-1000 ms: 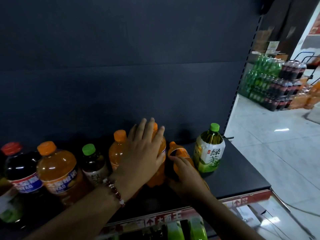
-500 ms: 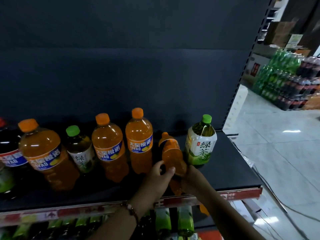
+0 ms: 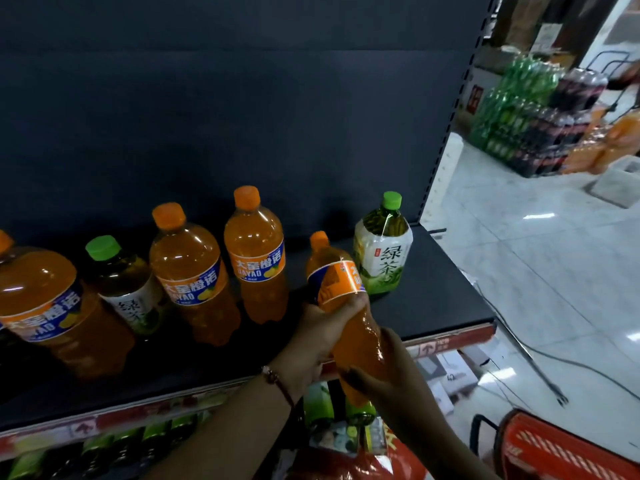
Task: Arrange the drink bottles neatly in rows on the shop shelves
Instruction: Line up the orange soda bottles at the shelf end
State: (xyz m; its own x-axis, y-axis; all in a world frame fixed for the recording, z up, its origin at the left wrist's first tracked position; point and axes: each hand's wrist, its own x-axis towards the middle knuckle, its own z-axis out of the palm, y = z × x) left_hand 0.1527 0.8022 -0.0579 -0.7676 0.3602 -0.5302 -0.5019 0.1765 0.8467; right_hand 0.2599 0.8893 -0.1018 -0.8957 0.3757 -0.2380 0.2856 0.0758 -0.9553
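Left hand (image 3: 322,336) with fingers wrapped round middle of tilted orange plastic soda bottle (image 3: 341,292). Right hand (image 3: 389,372) curled round its lower body. Bottle raised over front edge of black shop shelf (image 3: 436,299), cap pointing 11 o'clock. Green-capped tea bottle (image 3: 382,252) just beside, at 1 o'clock. Two upright orange bottles (image 3: 256,261) at 9 o'clock.

Both hands hold a tilted orange soda bottle (image 3: 343,299) over the front edge of the dark shelf (image 3: 433,306): the left hand (image 3: 322,336) grips its middle below the label, the right hand (image 3: 391,372) its lower part. Behind it stands a green tea bottle (image 3: 382,251). To the left, three orange bottles (image 3: 254,258) and another green-capped bottle (image 3: 123,282) stand in a loose row.
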